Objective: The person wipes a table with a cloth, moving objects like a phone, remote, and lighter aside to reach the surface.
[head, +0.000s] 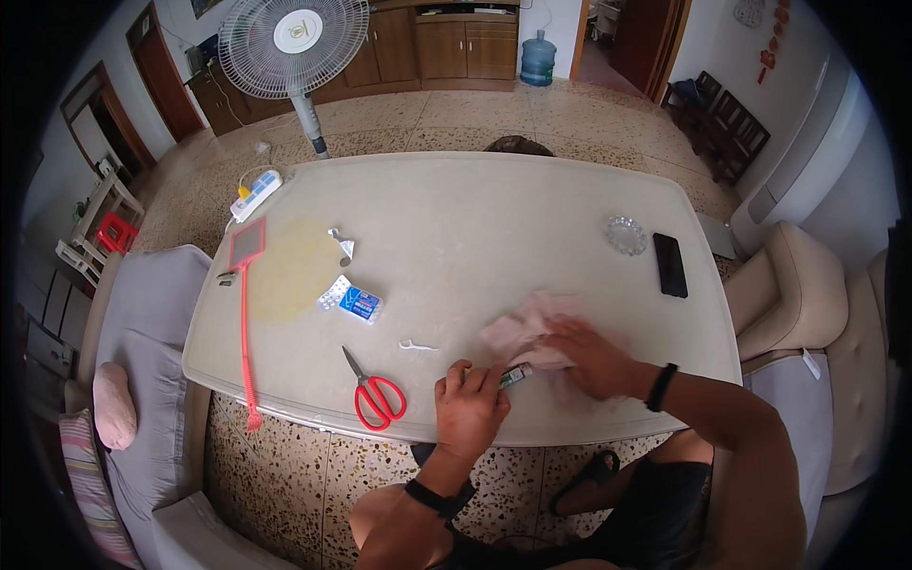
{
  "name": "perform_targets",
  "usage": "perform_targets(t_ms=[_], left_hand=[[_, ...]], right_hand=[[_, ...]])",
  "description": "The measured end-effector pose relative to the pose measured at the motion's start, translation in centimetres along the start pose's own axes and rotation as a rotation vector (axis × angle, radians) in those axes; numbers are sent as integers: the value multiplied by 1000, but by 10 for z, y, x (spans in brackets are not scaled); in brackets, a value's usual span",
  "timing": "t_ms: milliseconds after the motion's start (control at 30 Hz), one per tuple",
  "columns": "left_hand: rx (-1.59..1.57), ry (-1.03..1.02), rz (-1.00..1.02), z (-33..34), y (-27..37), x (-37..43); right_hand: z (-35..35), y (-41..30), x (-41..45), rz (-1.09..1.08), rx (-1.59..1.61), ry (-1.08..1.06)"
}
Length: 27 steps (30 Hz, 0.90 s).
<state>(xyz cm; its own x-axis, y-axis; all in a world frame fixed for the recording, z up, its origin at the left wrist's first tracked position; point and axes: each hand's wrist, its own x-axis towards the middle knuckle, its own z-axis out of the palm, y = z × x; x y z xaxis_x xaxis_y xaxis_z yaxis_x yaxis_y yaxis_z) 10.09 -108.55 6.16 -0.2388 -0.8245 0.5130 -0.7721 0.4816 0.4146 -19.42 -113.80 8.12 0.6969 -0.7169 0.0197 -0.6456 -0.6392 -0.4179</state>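
My right hand [591, 356] lies flat on a crumpled pale pink cloth [524, 324] on the table, and both look blurred. To its left, my left hand [470, 402] has its fingers curled over a small printed pack [516, 375], mostly hidden beneath them. Scissors with red handles [380, 402] rest near the front edge, left of that hand, blades pointing away from me. A white dental floss pick [418, 346] lies just beyond the left hand. Farther left are a blue-and-white box [360, 304] and a blister pack [333, 293].
A red fly swatter [246, 335] reaches past the table's [442, 214] front-left edge. A power strip [256, 195] sits at the far-left corner. On the right are a glass ashtray [626, 236] and a black phone [670, 265]. A standing fan [296, 43] rises behind; sofas [153, 306] flank the table.
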Motion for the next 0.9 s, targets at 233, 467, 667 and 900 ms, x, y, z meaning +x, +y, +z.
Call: perform_targets(t_ms=[233, 467, 667, 900], left_hand=[[82, -62, 15, 4, 10, 2], [112, -177, -65, 4, 5, 11], [-189, -49, -152, -16, -3, 32], [-217, 59, -194, -36, 17, 38]], right_hand=[[-13, 142, 42, 372, -108, 263], [-1, 150, 136, 360, -169, 234], [7, 15, 15, -29, -137, 84], [-10, 95, 35, 105, -165, 288]])
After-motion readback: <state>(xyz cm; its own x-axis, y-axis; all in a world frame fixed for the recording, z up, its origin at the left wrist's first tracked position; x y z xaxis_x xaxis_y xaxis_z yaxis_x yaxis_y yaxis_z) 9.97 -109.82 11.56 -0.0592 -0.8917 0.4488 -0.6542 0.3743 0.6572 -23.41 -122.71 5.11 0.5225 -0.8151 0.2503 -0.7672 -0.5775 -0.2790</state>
